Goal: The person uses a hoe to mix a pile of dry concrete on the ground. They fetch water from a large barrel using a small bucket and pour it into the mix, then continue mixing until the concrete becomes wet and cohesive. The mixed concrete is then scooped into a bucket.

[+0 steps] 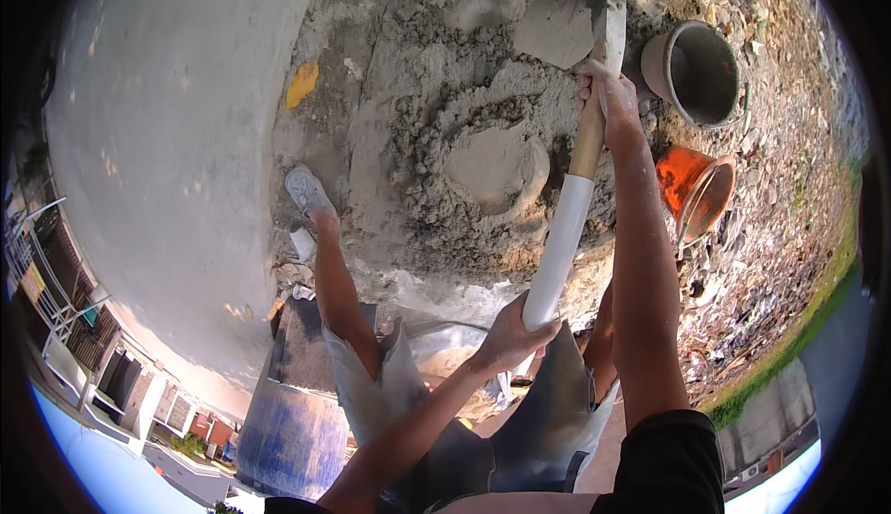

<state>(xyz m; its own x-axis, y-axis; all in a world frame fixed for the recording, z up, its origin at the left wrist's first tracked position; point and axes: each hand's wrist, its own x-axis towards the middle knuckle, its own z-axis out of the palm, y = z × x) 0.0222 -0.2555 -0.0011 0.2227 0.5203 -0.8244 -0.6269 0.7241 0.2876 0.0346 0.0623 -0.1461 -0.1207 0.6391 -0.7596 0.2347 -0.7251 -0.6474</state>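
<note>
My right hand [611, 99] grips the wooden part of a hoe's handle [589, 134], close below its metal blade [565, 19]. Lower down, my left hand [518, 336] is closed around the white pipe sleeve [559, 249] on the same handle. The blade is coated in grey mortar and lies at the top of the view, over the wet mix. A heap of grey mortar [498, 166] spreads on the ground before me, with a smooth rounded patch in its middle.
A grey-coated bucket [703, 75] and an orange bucket [696, 190] stand right of the mortar. A pale wall [174, 166] runs along the left. Rubble and litter [773, 249] cover the ground at right. A blue drum [292, 430] is at lower left, near my legs.
</note>
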